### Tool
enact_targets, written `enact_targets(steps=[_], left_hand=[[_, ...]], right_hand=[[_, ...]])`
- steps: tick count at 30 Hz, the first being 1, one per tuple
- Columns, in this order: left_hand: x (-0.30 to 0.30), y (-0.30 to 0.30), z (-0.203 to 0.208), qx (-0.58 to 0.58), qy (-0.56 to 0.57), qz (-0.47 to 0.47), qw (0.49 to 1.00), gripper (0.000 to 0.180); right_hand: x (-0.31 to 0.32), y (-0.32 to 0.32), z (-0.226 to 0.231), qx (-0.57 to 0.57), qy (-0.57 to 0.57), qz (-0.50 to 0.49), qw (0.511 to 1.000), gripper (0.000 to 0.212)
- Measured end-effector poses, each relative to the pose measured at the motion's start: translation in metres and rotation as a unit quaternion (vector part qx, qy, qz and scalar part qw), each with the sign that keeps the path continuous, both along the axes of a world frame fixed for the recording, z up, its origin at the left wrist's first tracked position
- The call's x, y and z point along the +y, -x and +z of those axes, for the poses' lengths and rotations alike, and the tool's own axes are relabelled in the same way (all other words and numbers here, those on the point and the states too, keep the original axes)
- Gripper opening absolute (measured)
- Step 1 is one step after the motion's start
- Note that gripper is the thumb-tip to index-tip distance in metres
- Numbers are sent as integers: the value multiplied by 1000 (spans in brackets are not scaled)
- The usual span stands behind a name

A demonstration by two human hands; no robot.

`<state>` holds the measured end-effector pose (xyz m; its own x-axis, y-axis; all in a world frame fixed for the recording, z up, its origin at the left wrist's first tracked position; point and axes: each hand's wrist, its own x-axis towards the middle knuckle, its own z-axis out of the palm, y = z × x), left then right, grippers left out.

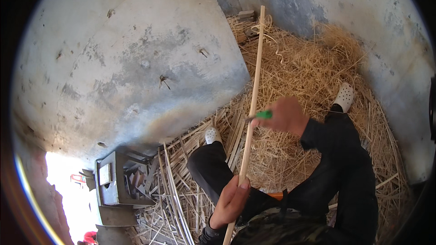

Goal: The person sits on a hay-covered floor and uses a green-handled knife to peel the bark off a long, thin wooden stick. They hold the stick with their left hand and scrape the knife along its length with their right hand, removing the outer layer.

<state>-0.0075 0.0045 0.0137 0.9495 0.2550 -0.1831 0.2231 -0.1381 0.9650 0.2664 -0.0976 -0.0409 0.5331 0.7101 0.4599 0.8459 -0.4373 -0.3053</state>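
A long pale wooden strip (255, 91), perhaps bamboo, slants up from my lap toward the far wall. My left hand (230, 202) is wrapped round its lower part, thumb lying along the top. Farther up the same strip, my right hand (288, 115) grips a green-handled tool (264, 115), blurred by motion. The tool's short dark end meets the strip near its middle; whether it is a knife or a scraper I cannot make out. Thin curled shavings (278, 47) hang near the strip's far end.
Straw-like shavings (304, 72) are heaped before me, between my white shoes (345, 97). Loose strips (170, 195) cover the floor at the left, beside a worn wooden cabinet (113, 179). Plastered walls (136, 63) stand at the left and right. A bright opening (68, 195) shows at the lower left.
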Motion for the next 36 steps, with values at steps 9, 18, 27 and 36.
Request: enact_targets(steps=[9,18,27,36], left_hand=[[1,-2,7,53,115,24,992,26],[2,0,4,21,103,12,994,27],[-3,7,16,77,89,-21,993,26],[-16,20,-11,61,129,-104,984,24]], right_hand=[[-1,50,0,16,-48,118,992,79],[-5,-30,4,-43,-3,-3,999,78],[-15,-110,3,4,-3,-121,993,74],[-83,-195,-8,119,-3,-314,942,70]])
